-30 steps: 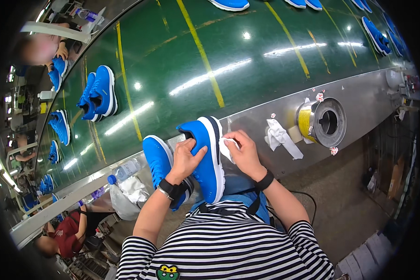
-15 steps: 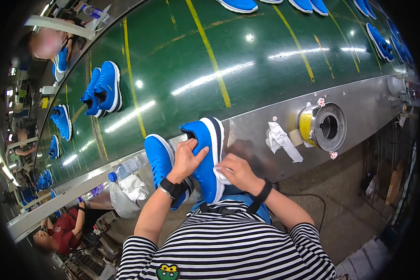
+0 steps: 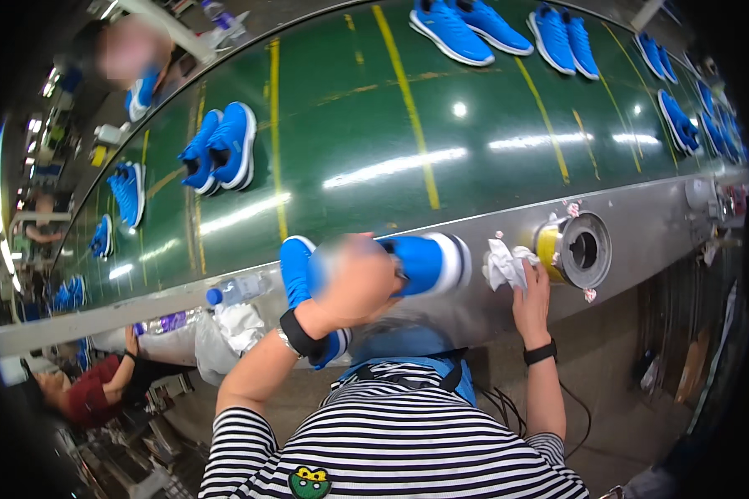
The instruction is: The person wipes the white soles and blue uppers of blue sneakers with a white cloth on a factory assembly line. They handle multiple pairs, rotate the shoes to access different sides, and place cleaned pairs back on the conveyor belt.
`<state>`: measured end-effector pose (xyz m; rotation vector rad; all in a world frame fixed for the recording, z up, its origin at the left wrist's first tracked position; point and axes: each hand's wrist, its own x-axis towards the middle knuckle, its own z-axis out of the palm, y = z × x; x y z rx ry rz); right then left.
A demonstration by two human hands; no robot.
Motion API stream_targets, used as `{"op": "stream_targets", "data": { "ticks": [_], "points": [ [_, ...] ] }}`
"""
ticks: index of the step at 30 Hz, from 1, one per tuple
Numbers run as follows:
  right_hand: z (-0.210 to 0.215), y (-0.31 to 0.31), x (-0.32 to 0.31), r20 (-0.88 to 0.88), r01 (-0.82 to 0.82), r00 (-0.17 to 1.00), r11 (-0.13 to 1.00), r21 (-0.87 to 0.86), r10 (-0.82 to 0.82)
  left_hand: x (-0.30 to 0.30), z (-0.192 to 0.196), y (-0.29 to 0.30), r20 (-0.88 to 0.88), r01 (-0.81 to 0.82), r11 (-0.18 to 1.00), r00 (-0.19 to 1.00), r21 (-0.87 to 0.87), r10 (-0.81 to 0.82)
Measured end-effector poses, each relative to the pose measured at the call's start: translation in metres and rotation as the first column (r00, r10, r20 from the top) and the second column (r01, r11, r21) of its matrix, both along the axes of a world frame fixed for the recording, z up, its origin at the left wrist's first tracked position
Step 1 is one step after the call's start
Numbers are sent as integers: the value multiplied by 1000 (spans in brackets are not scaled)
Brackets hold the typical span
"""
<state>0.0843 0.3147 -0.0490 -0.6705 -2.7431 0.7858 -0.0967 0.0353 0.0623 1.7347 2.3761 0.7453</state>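
Observation:
My left hand (image 3: 354, 279), smeared by motion, grips a blue sneaker (image 3: 420, 259) by its collar. That sneaker is turned sideways, its white sole to the right. A second blue sneaker (image 3: 297, 262) stands on the metal edge, partly hidden behind my left hand and wrist. My right hand (image 3: 533, 303) reaches to the metal ledge, its fingers closed on a crumpled white cloth (image 3: 506, 264). Right beside the cloth lies a round metal tin (image 3: 585, 249) with a yellow side and a hole in its front.
Pairs of blue sneakers (image 3: 220, 148) stand on the green conveyor belt (image 3: 341, 125). A water bottle (image 3: 240, 289) and a white plastic bag (image 3: 216, 345) are left of my arm. A person in a red top (image 3: 100, 395) is at lower left; another person holds a shoe at upper left.
My right hand has left the sneaker and moved right to the cloth by the tin. My left hand has swung the sneaker sideways. Shoes on the belt have shifted in view.

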Motion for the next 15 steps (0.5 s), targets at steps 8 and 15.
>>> {"op": "stream_targets", "data": {
  "ticks": [8,15],
  "points": [
    [44,-101,-15,-163,-373,928,837,-401,335,34,-59,-49,-293,304,818,826,-489,-482],
    [42,-197,-1,-350,-623,775,729,-282,527,77,-33,-100,-68,-5,965,998,-261,-13]
  ]
}}
